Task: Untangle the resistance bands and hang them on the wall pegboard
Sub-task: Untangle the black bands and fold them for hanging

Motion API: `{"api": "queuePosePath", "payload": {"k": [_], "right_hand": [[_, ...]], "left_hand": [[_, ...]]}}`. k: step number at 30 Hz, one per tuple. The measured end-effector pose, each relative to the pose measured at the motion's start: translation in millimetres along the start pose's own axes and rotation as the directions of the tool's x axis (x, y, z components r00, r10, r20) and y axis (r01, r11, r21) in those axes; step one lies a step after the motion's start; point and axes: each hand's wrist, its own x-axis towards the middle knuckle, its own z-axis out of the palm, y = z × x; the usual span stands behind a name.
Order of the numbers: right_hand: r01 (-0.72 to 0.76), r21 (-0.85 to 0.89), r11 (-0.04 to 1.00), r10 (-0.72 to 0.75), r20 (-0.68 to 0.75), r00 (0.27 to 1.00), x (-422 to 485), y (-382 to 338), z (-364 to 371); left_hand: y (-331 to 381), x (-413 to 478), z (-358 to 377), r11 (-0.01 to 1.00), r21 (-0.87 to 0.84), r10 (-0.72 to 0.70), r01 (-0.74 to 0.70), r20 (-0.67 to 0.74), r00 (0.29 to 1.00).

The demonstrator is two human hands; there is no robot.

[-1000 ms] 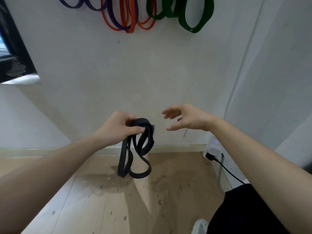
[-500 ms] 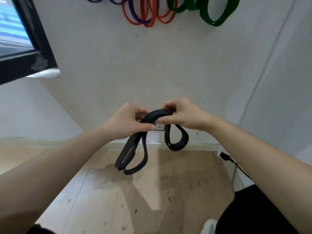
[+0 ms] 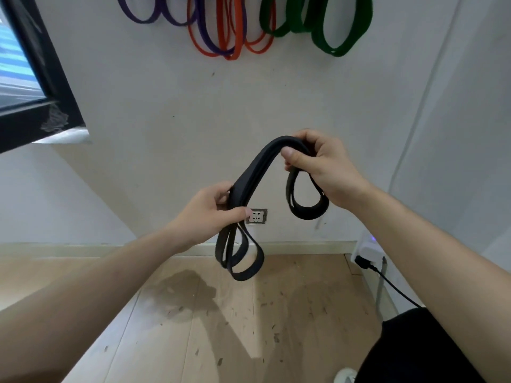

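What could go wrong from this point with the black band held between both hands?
1. The black resistance band is doubled into several strands between the left hand and right hand; pulling apart may tighten the tangle.
2. Loops dangle below each fist; a loosened grip could drop them to the floor.
3. The purple, orange and green bands already overlap on the wall, so hanging another may snag.

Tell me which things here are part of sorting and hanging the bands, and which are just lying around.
Part of the job:
black band, held by left hand and right hand
purple bands, orange bands and green bands, already hanging on the wall

Just there:
wall socket
white plug-in device with black cable
window frame
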Motion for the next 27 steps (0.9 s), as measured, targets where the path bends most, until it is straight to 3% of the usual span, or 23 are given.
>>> {"api": "queuePosePath", "payload": {"k": [5,9,14,18,23,27], "right_hand": [[-0.097,0.158,0.983,0.119,-0.136,0.984,5.2,10.8,-16.7],[-0.183,0.11,0.977,0.198,-0.149,0.969,4.6,31.0,-30.3],[-0.301,-0.169,0.938,0.313,0.049,0.948,-7.9,48.7,-34.8],[-0.294,-0.349,0.89,0.38,0.208,0.901,-14.2,52.7,-25.3],[-0.296,-0.231,0.927,0.347,0.227,0.91,-17.5,43.4,-13.2],[-0.249,-0.034,0.968,0.249,0.004,0.968,-9.2,29.1,-16.0]], "left_hand": [[-3.2,3.4,2.5,0.999,-0.019,-0.041,0.041,0.004,0.999],[-1.3,6.4,3.4,0.99,-0.138,-0.044,0.034,-0.072,0.996],[-3.0,10.6,1.6,0.957,-0.286,-0.088,0.04,-0.154,0.984],[-4.2,13.5,-0.5,0.949,-0.306,-0.151,0.079,-0.218,0.964],[-5.5,12.7,-2.4,0.951,-0.285,-0.182,0.121,-0.197,0.963],[6.2,8.8,0.7,0.937,-0.333,-0.175,0.11,-0.172,0.969]]}}
